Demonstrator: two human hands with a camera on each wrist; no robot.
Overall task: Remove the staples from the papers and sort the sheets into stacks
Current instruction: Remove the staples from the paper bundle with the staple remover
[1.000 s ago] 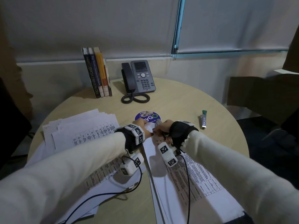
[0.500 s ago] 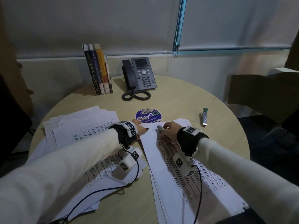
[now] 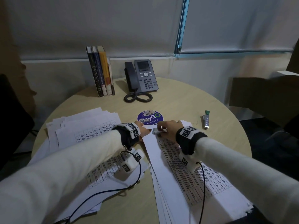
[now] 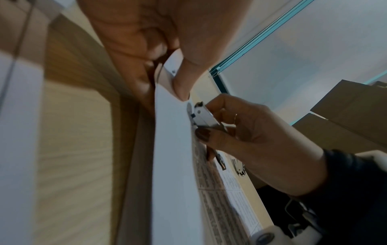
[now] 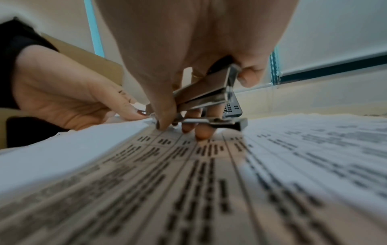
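A stapled set of printed sheets lies on the right half of the round table. My left hand pinches its far left corner between thumb and fingers, and the corner curls up under the thumb. My right hand grips a small metal staple tool, whose nose sits at the paper's edge just beside the left thumb. From the right wrist the tool is seen angled down onto the sheet, with the left hand close by. The staple itself is not visible.
A loose pile of printed sheets covers the table's left side under my left forearm. A second stapler with a green end lies at the right. A round purple sticker, a desk phone and upright books stand further back.
My right hand has turned and brought the tool's nose up to the paper's corner by my left thumb. The left hand has kept its place at that corner.
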